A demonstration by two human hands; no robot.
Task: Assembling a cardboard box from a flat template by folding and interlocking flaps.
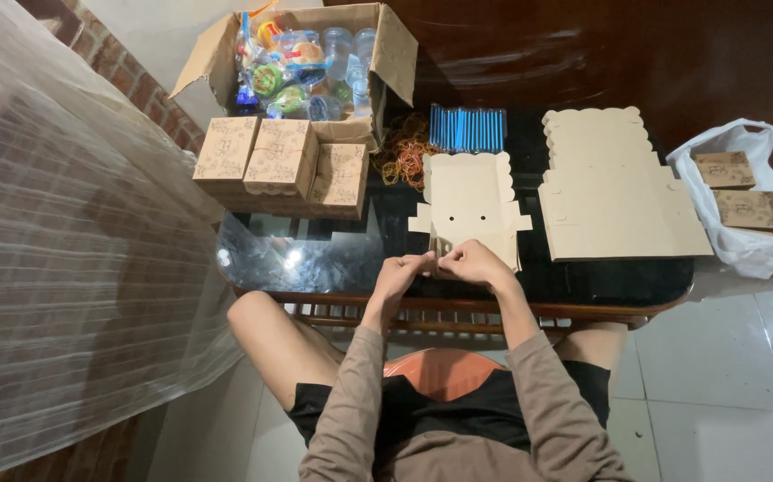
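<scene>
1. Long, loose grey-brown sleeves cover both arms down to the wrists, nearest the glass table (583,295) edge.
2. The left hand (400,272) and right hand (474,261) are bare, with no rings or watch visible.
3. Black shorts end above bare knees, below the table.

Single head-worn view, steeply downward over the seated person's lap; glass table (333,259) close ahead

Dim room — overhead glare on the glass table (315,259) — sharp focus.
</scene>
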